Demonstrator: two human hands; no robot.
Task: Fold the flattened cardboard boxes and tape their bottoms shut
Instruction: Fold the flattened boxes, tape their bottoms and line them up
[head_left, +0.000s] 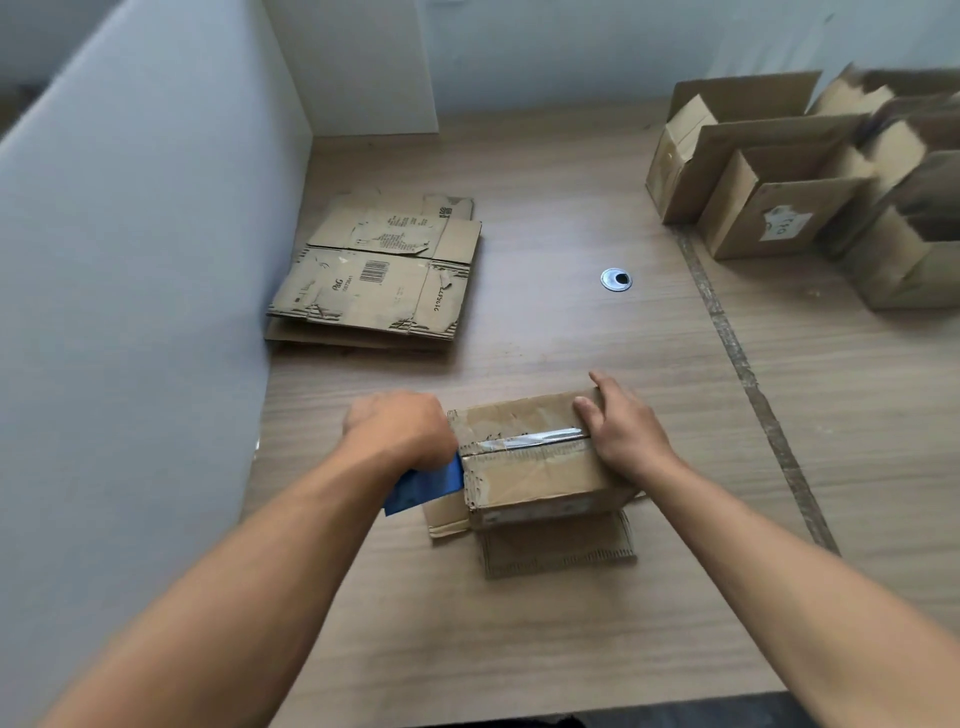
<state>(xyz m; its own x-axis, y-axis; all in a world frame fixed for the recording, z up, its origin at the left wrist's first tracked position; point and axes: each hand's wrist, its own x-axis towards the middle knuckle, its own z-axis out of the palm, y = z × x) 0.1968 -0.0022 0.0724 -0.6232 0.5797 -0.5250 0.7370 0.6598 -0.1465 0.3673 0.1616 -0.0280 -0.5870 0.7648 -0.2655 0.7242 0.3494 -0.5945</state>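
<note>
From the head camera, a small cardboard box (540, 467) stands on the wooden desk (519, 649) near the front edge, between the person's 2 forearms. Its closed side faces up, and its loose flaps (558, 545) lie spread flat on the desk on the near side. A shiny strip of tape (535, 440) runs along the seam where the 2 top flaps meet, from the left edge of the box to the right hand. The left hand (400, 431) is at the left end of the box, its fingers curled tight in a fist around a blue tape dispenser (426, 488), which touches the left edge of the box at the end of the strip. Only the blue part below the hand shows. The right hand (623, 431) rests on the right end of the box with its fingers fairly straight, the thumb lying on the top face and the fingers reaching over the far right corner; it grips nothing. Further back on the left, a stack of flattened boxes (379, 275) lies against a grey partition (130, 260). At the far right, well apart from the hands, a group of folded boxes (769, 208) stands upright with the tops open, partly blurred. A round metal cable hole (616, 280) sits in the desk between the 2 groups, and a worn line of tape (727, 332) crosses the desk just right of it.
</note>
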